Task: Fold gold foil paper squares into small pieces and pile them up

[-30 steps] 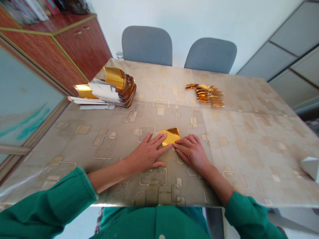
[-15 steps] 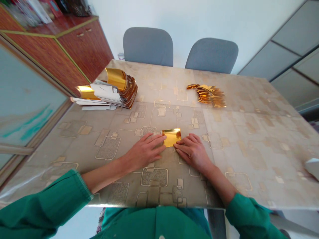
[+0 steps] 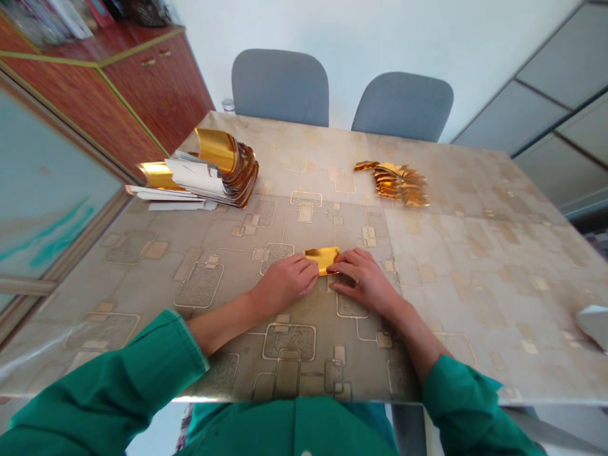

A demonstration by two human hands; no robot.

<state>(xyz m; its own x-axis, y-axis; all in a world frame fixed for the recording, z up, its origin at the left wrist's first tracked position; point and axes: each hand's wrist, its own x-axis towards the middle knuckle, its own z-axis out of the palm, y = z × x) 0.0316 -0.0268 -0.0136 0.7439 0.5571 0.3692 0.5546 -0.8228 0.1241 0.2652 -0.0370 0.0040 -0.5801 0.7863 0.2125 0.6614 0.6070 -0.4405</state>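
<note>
Brightly, oblong gold foil [image 3: 325, 257] gleams over patterned tablecloth [image 3: 451, 266].

This is looking most like a dining room in a home, though a small office meeting room is not being ruled out by what shows. A patterned, glossy cloth [image 3: 475, 253] is covering the long table, while a grey chair [image 3: 280, 87] and its matching neighbour [image 3: 403, 104] are standing along the far side before a plain white wall [image 3: 380, 31]. A reddish wooden cabinet [image 3: 161, 88] is filling the corner, its top holding assorted belongings [image 3: 71, 19].
</note>
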